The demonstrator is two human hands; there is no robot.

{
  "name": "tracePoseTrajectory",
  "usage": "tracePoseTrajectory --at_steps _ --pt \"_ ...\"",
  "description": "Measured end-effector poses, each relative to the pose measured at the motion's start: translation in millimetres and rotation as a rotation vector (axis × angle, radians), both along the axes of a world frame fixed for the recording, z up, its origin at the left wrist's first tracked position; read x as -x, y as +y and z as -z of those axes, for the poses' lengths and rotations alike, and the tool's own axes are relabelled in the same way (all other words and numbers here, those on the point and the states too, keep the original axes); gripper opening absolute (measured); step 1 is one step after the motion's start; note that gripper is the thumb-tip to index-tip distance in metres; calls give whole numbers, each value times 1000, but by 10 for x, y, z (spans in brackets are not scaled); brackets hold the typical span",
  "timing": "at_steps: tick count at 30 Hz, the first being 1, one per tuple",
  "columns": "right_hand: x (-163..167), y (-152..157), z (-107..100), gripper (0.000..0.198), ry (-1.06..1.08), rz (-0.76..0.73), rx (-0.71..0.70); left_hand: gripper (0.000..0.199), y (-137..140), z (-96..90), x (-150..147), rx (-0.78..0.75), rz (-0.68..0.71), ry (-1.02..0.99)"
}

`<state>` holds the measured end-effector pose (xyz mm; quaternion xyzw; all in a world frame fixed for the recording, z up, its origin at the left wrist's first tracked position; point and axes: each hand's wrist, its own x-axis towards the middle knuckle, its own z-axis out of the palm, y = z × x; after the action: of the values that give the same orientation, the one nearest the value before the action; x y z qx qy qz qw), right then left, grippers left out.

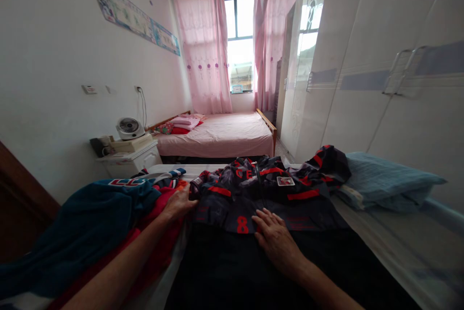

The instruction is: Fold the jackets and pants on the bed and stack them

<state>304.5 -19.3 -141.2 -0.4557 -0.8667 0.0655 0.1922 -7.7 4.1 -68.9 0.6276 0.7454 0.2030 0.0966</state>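
Observation:
A black zip-up jacket point(232, 264) with red and grey patterned panels and a red number 8 lies spread out in front of me. My left hand point(181, 202) is at the jacket's left edge, near the sleeve, its fingers closed on the cloth; the fingertips are partly hidden. Flat on the jacket's middle, just right of the number and below the zip, rests my right hand point(274, 236) with its fingers apart. The jacket's right sleeve is bunched up towards the far right.
To the left lies a heap of clothes, with a teal garment point(105, 208) over a red one point(163, 223). A folded light-blue cloth point(391, 179) sits at the right. Beyond are a pink bed point(224, 136), a nightstand point(145, 155) with a fan point(130, 128), and a white wardrobe point(362, 112).

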Motion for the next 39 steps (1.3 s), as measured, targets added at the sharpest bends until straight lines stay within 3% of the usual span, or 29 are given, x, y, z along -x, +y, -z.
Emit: tracePoseTrajectory --at_steps 4,7,12,14,16,18,22,25,28,31,33,36,39 --pt "-35 6 47 41 22 -14 -31 35 86 122 3 -25 -21 -99" --pt "-31 -1 20 41 25 -9 -31 29 143 59 12 -99 -65 -116" --pt "-24 -1 9 41 18 -11 -33 25 163 -528 8 -452 -184 -14" --pt "-30 2 11 41 13 -16 -27 27 107 -752 -92 -614 -153 58" --pt "-37 4 12 42 9 -22 -23 26 -13 -830 -271 -760 22 185" --pt "-45 6 14 42 12 -29 -23 24 -201 -723 -505 -816 310 350" --pt "-62 9 18 42 64 -37 -11 24 -675 -145 -920 -656 866 469" --pt "-81 15 16 49 162 -3 11 23 -952 222 -1008 -518 1042 424" --pt "-103 22 20 53 256 16 0 26 -1046 313 -893 -532 920 438" --pt "-114 25 27 53 281 -6 -22 43 -966 235 -680 -619 596 482" --pt "-112 19 27 52 271 -6 -19 58 -860 188 -536 -598 398 468" --pt "-104 5 31 49 241 9 -4 74 -699 159 -378 -474 226 278" --pt "-109 7 48 45 230 13 5 50 -616 57 -329 -270 116 -43"
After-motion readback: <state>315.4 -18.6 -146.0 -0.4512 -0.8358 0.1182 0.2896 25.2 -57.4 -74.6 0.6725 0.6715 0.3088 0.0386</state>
